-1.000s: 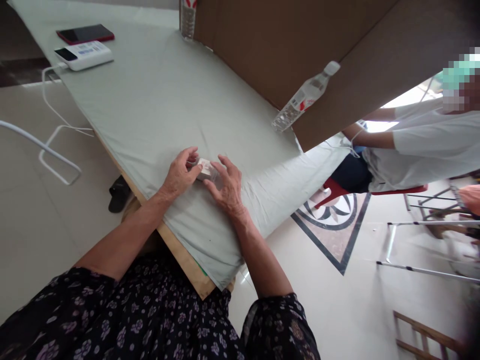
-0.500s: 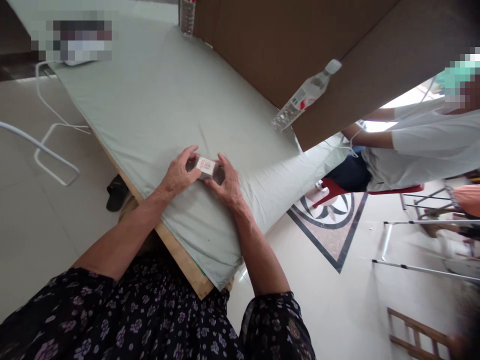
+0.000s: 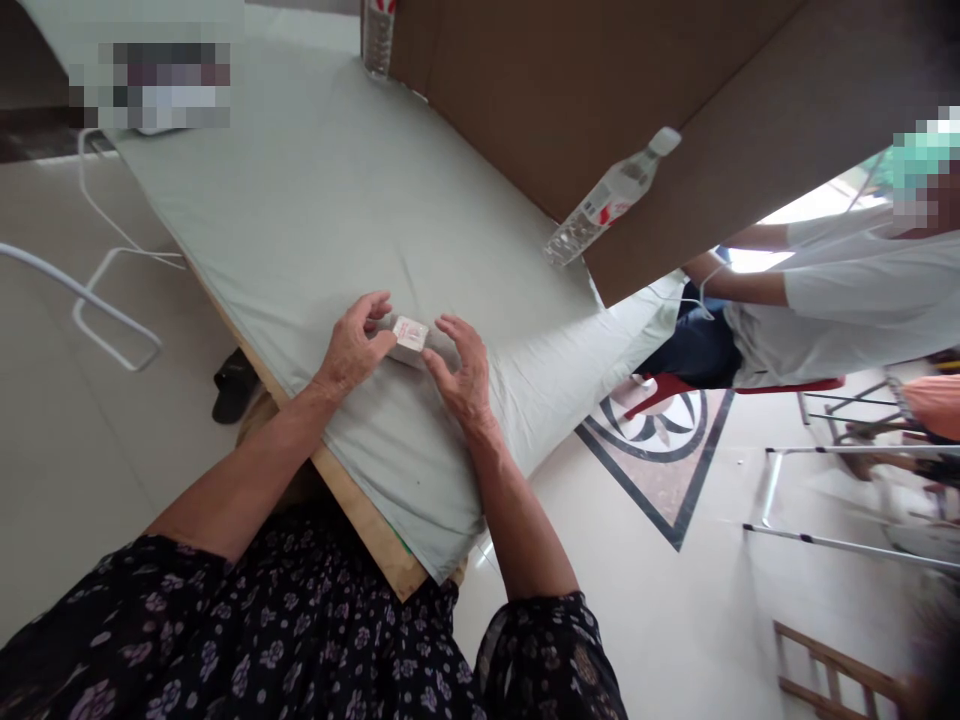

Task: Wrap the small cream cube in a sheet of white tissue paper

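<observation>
A small box (image 3: pixel 410 334) with a white top and red print rests on the pale green tablecloth (image 3: pixel 300 180). It may be a pack of cards, but I cannot read the print. My left hand (image 3: pixel 354 345) is at its left side, fingers spread and curved, the thumb tip right by the box's edge. On the other side, my right hand (image 3: pixel 463 372) is also open, its thumb close to the near right corner and its fingers lifted away from the box. Whether either thumb still touches the box I cannot tell.
A clear plastic bottle (image 3: pixel 611 200) stands near a large brown cardboard panel (image 3: pixel 525 90); another bottle (image 3: pixel 377 40) is at the panel's far end. White cables (image 3: pixel 112 255) hang left of the table. A person in a white shirt (image 3: pixel 847 270) sits at the right.
My right hand has opened and shifted slightly right, away from the box. My left fingers have loosened and drawn a little left. The box stays in about the same place.
</observation>
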### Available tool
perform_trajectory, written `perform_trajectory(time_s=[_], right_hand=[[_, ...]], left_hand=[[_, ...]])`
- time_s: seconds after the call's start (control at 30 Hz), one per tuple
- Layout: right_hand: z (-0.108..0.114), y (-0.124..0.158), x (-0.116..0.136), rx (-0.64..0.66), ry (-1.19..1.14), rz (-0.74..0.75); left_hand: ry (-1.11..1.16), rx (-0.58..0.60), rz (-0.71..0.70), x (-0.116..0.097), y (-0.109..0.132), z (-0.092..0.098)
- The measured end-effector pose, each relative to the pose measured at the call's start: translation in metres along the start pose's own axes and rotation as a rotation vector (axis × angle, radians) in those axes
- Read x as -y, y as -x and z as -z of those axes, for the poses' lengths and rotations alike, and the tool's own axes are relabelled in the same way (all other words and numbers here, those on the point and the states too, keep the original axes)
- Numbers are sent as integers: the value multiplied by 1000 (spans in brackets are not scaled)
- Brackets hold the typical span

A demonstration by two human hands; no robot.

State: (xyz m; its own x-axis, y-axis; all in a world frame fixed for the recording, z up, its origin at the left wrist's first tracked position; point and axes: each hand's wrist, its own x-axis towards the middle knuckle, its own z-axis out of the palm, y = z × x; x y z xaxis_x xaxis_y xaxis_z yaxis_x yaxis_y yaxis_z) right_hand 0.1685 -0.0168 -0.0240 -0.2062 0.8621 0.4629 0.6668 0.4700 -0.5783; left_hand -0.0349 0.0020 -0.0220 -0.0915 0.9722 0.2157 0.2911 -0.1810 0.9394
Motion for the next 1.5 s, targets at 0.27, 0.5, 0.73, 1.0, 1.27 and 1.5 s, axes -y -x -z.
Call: perform_trajectory(time_s=[0.27,0.5,0.73,1.0,1.27,1.5], right_hand=[[12,-18,19,70,229,124],[22,-37,33,212,414,294],[14,-39,30,180,379,243],[18,-58,21,90,352,211],[27,-96,15,69,347,184],[21,-131,-12,65,259,164]], left_hand=[[-12,24,32,-6,-1,0],[8,6,18,-5,1,-3],[-98,40,-35,-3,4,-8],[-243,136,-93,-7,9,-12],[-143,184,-211,-9,11,-11],[-84,207,-261,-12,12,-11]])
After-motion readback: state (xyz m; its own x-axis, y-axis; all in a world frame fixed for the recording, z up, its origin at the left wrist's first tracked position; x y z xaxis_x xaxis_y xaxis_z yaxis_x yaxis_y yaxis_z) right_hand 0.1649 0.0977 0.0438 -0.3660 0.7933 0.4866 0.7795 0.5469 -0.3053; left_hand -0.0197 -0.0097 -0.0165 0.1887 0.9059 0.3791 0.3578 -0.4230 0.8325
